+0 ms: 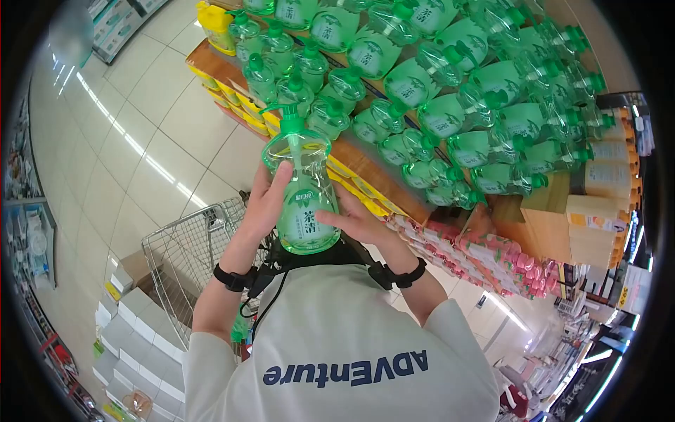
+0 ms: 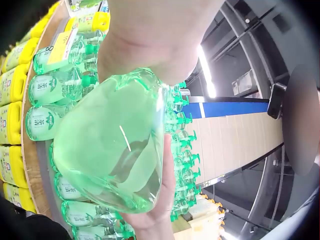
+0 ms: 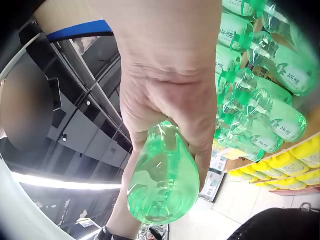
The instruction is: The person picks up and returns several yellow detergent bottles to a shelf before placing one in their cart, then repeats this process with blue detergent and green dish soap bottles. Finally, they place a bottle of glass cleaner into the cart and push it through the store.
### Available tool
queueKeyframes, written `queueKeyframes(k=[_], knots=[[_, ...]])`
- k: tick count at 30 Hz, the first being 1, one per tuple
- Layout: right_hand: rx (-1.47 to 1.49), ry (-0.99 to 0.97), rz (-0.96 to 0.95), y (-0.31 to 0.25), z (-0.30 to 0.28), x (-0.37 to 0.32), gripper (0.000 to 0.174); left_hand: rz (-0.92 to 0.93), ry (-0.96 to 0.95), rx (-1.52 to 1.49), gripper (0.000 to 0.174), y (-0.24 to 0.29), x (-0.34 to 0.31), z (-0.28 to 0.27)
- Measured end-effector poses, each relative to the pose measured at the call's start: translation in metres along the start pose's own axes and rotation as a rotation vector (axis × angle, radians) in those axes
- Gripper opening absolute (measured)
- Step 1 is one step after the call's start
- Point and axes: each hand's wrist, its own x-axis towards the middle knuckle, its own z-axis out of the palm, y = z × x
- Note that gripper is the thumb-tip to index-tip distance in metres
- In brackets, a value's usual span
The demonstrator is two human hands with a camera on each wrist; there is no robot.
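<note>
A clear green pump bottle (image 1: 307, 224) with a green pump head and a leaf-marked label stands tilted between both hands in the head view, label side up. My left hand (image 1: 265, 200) grips its left side, thumb along the front near the neck. On the right side my right hand (image 1: 360, 219) holds it, thumb on the label; the fingers of both hands are largely hidden behind it. In the left wrist view the bottle's base (image 2: 110, 145) fills the middle. The right wrist view shows its rounded bottom (image 3: 162, 192) below my right hand (image 3: 170, 105).
Rows of matching green bottles (image 1: 450, 126) fill a wooden display shelf ahead, with yellow bottles (image 1: 216, 28) at its edge and below. A wire shopping cart (image 1: 190, 239) stands at left, near stacked white boxes (image 1: 140, 330). Pink packages (image 1: 485, 253) lie at right.
</note>
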Motion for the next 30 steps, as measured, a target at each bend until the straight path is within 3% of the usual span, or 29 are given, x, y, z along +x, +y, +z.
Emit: queueKeyframes(k=[4,7,11,12,13,15,17,20,22,25,27,30], knots=[[-0.132,0.019,-0.025,0.004,-0.013,-0.002,0.069,0.068,-0.094,0.057,0.056,-0.014,0.001,0.000],[0.118,0.048,0.103,0.007,-0.020,-0.004,0.075,0.178,-0.190,0.121,0.058,-0.022,-0.002,0.006],[-0.126,0.246,-0.088,-0.003,-0.029,-0.018,0.093,0.353,-0.404,0.308,0.068,-0.027,-0.002,0.013],[-0.299,0.251,-0.122,-0.010,-0.034,-0.024,0.094,0.233,-0.423,0.249,0.075,-0.031,-0.004,0.015],[-0.475,0.256,-0.153,-0.015,-0.037,-0.030,0.096,0.245,-0.441,0.250,0.075,-0.033,-0.003,0.017],[-0.537,0.317,-0.193,-0.015,-0.037,-0.039,0.092,0.237,-0.600,0.392,0.077,-0.033,0.005,0.021],[-0.680,0.230,-0.136,-0.006,-0.044,-0.046,0.087,0.202,-0.626,0.357,0.073,-0.036,0.011,0.029],[-0.674,0.394,-0.196,0.015,-0.048,-0.046,0.075,0.274,-0.643,0.469,0.070,-0.033,0.023,0.034],[-0.692,0.456,-0.202,0.029,-0.057,-0.039,0.071,0.307,-0.559,0.653,0.065,-0.026,0.030,0.033],[-0.759,0.549,-0.135,0.059,-0.083,-0.017,0.073,0.190,-0.440,0.617,0.057,0.002,0.028,0.012],[-0.954,0.727,-0.095,0.097,-0.105,-0.001,0.073,0.160,-0.339,0.582,0.051,0.016,0.022,-0.014],[-0.816,0.789,-0.017,0.099,-0.120,0.022,0.075,0.057,-0.134,0.524,0.041,0.026,0.002,-0.060]])
